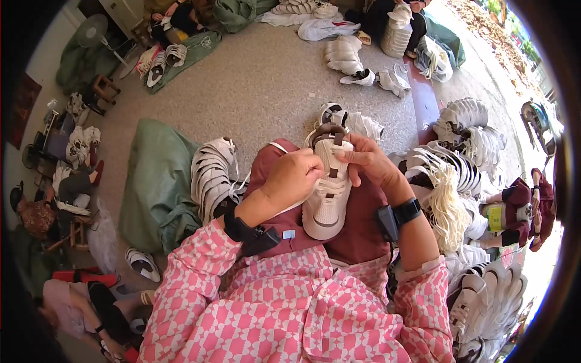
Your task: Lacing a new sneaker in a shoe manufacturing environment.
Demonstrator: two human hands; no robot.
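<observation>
A white sneaker upper [325,212] with brown accents lies across my lap, toe pointing toward me and the dark-lined collar away. My left hand [289,180] is closed in a pinch at the shoe's left edge, and a white shoelace [292,209] trails out below it. On the other side, my right hand [376,164] grips the shoe near the tongue [330,149], thumb laid over the top and fingers curled at the side. The fingertips of my left hand are partly hidden. Just beyond the sneaker sit more white shoe uppers [363,125].
Nested shoe uppers [213,172] stand left of my knee beside a green sack [154,181]. At my right are a bundle of cream laces [446,209] and stacked white uppers [493,302]. Other people [78,181] sit around, and a fan [92,31] stands far left.
</observation>
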